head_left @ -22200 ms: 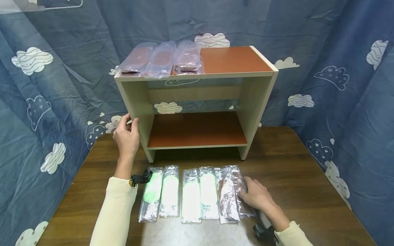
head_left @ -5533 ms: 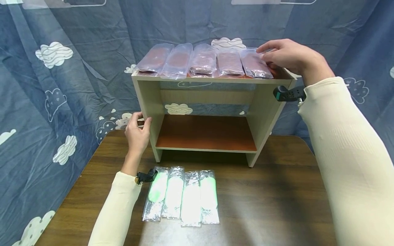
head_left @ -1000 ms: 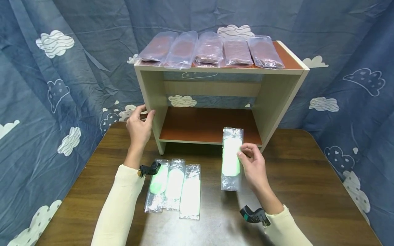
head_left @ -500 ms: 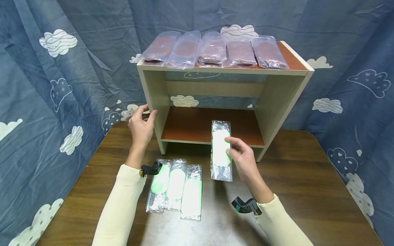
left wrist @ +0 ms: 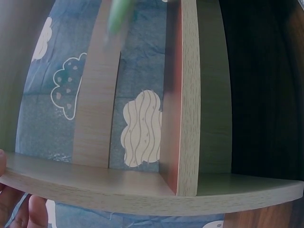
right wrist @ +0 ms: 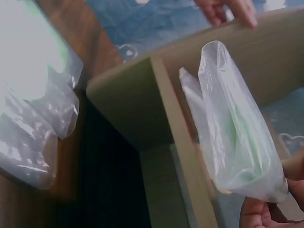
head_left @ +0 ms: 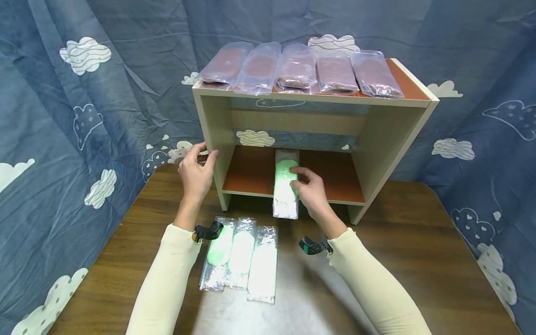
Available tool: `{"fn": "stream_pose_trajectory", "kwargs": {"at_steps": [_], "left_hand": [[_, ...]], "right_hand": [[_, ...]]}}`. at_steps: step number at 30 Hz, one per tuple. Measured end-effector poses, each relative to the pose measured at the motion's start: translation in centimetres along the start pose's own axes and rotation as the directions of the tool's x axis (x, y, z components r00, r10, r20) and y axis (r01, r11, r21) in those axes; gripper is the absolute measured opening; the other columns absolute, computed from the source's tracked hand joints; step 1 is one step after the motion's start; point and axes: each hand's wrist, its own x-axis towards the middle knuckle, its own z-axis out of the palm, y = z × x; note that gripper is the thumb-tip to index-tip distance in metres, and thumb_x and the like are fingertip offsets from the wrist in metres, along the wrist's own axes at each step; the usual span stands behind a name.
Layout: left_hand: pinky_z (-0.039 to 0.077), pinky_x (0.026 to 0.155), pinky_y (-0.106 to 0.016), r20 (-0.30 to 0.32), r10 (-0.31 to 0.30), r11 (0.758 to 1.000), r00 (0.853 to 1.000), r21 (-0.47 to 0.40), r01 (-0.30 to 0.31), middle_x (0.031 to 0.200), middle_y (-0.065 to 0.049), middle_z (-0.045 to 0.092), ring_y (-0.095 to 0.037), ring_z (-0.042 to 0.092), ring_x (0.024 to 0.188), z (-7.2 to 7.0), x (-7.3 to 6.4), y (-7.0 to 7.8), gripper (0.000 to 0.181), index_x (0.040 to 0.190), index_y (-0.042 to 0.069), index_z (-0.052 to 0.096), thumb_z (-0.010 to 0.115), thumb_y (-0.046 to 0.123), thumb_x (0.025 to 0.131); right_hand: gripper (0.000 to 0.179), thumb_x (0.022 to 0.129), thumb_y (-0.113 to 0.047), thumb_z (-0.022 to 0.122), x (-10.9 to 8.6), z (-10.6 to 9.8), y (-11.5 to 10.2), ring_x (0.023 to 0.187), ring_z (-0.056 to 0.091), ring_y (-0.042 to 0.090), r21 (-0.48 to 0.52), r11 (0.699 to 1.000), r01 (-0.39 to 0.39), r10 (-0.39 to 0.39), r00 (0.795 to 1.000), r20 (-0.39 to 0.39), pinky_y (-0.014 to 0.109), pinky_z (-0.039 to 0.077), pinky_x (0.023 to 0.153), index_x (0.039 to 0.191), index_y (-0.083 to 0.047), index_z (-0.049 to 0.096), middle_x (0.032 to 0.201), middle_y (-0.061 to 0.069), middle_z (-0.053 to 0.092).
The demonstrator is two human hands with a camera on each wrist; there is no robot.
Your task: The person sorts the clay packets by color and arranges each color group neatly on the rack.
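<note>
My right hand (head_left: 311,190) pinches a clear plastic packet with green contents (head_left: 286,186) by its right edge, thumb and fingers on either side. The packet stands tilted at the lower board (head_left: 253,172) of a small shelf, its near end jutting past the front edge. In the right wrist view the packet's clear wrap (right wrist: 237,133) looks folded and loose. My left hand (head_left: 197,174) grips the front edge of the shelf's left side panel (head_left: 217,125). The left wrist view shows its fingers (left wrist: 35,211) at that panel and a blurred green end above.
Three green packets (head_left: 264,265) lie side by side on the wooden table (head_left: 402,260) before the shelf. Several packets with brown contents (head_left: 295,70) lie in a row on the shelf's top board (head_left: 410,86). A blue cloud-print curtain (head_left: 138,60) hangs behind.
Brown packets have gone from the table to the shelf top. The right hand has since lifted a green packet and carried it left and forward over the lower board. The left hand stays.
</note>
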Motion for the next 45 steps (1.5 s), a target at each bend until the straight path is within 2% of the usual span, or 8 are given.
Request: {"fn": "stream_pose_trajectory", "kwargs": {"at_steps": [4, 9, 13, 19, 33, 39, 42, 45], "left_hand": [[0.059, 0.073, -0.023, 0.000, 0.012, 1.000, 1.000, -0.001, -0.012, 0.105, -0.017, 0.075, -0.032, 0.076, 0.088, 0.1, -0.1, 0.2, 0.026, 0.109, 0.001, 0.071, 0.074, 0.015, 0.087], [0.047, 0.069, -0.001, 0.008, 0.020, 1.000, 1.000, -0.018, -0.020, 0.105, -0.020, 0.075, -0.035, 0.075, 0.088, 0.2, -0.2, 0.2, 0.027, 0.108, -0.001, 0.070, 0.074, 0.015, 0.087], [0.045, 0.068, 0.001, -0.001, 0.027, 0.999, 1.000, -0.030, -0.027, 0.106, -0.020, 0.074, -0.036, 0.075, 0.088, 0.1, 0.0, 0.2, 0.026, 0.107, -0.001, 0.070, 0.074, 0.014, 0.087], [0.045, 0.068, 0.000, -0.005, 0.024, 0.999, 1.000, -0.026, -0.024, 0.106, -0.019, 0.074, -0.035, 0.075, 0.088, -0.1, 0.1, 0.2, 0.026, 0.108, -0.001, 0.070, 0.074, 0.014, 0.087], [0.046, 0.067, -0.001, -0.029, 0.017, 1.000, 0.999, -0.021, -0.018, 0.106, -0.018, 0.075, -0.033, 0.075, 0.087, -0.4, 0.3, -0.2, 0.026, 0.108, -0.001, 0.071, 0.075, 0.013, 0.086], [0.044, 0.067, 0.001, -0.018, 0.003, 1.000, 1.000, 0.003, -0.003, 0.107, -0.018, 0.074, -0.034, 0.075, 0.089, -0.4, 0.1, -0.2, 0.025, 0.108, 0.000, 0.070, 0.074, 0.015, 0.087], [0.043, 0.067, 0.001, -0.006, -0.004, 1.000, 1.000, 0.015, 0.004, 0.108, -0.018, 0.074, -0.034, 0.075, 0.089, -0.2, 0.0, -0.2, 0.025, 0.109, 0.001, 0.070, 0.073, 0.016, 0.088], [0.042, 0.067, 0.001, -0.001, -0.001, 1.000, 1.000, 0.031, 0.001, 0.108, -0.017, 0.074, -0.033, 0.076, 0.088, 0.0, -0.1, -0.2, 0.026, 0.109, 0.002, 0.070, 0.073, 0.017, 0.088]], "right_hand": [[0.039, 0.090, -0.001, 0.054, 1.8, 1.6, -0.4, 0.060, 0.039, 0.009, -0.025, 1.000, 0.008, -0.007, 1.000, 0.018, 0.022, 0.036, 0.055, 0.126, -0.007, 0.064, 0.126, 0.013, 0.057], [0.040, 0.087, 0.000, 0.054, 3.4, 3.5, -1.6, 0.059, 0.036, 0.008, -0.044, 0.998, 0.033, -0.032, 0.999, 0.026, 0.023, 0.035, 0.056, 0.125, -0.006, 0.065, 0.139, 0.012, 0.055], [0.042, 0.086, 0.003, 0.053, 4.3, 5.1, -2.4, 0.057, 0.036, 0.008, -0.024, 0.999, 0.046, -0.046, 0.999, 0.023, 0.022, 0.034, 0.055, 0.125, -0.005, 0.065, 0.133, 0.013, 0.058], [0.040, 0.085, 0.007, 0.053, 5.1, 7.1, -2.7, 0.066, 0.042, 0.010, 0.016, 0.999, 0.049, -0.049, 0.999, 0.013, 0.022, 0.036, 0.057, 0.121, -0.002, 0.066, 0.116, 0.015, 0.061], [0.041, 0.084, 0.007, 0.054, 6.1, 10.0, -2.1, 0.075, 0.046, 0.013, 0.039, 0.998, 0.043, -0.044, 0.999, 0.026, 0.020, 0.039, 0.059, 0.122, -0.001, 0.067, 0.118, 0.017, 0.061], [0.043, 0.083, 0.001, 0.054, 6.7, 11.0, -1.6, 0.090, 0.056, 0.021, -0.132, 0.988, 0.084, -0.085, 0.996, -0.006, 0.029, 0.048, 0.074, 0.123, -0.003, 0.066, 0.118, 0.020, 0.066], [0.046, 0.084, -0.005, 0.054, 6.8, 11.1, -1.8, 0.104, 0.057, 0.028, -0.269, 0.961, 0.068, -0.078, 0.997, -0.028, 0.039, 0.050, 0.089, 0.130, -0.004, 0.060, 0.125, 0.019, 0.066], [0.052, 0.085, -0.007, 0.053, 6.8, 11.2, -2.2, 0.105, 0.058, 0.034, -0.375, 0.926, 0.046, -0.064, 0.997, -0.037, 0.045, 0.049, 0.094, 0.136, -0.002, 0.053, 0.126, 0.020, 0.065]]}}
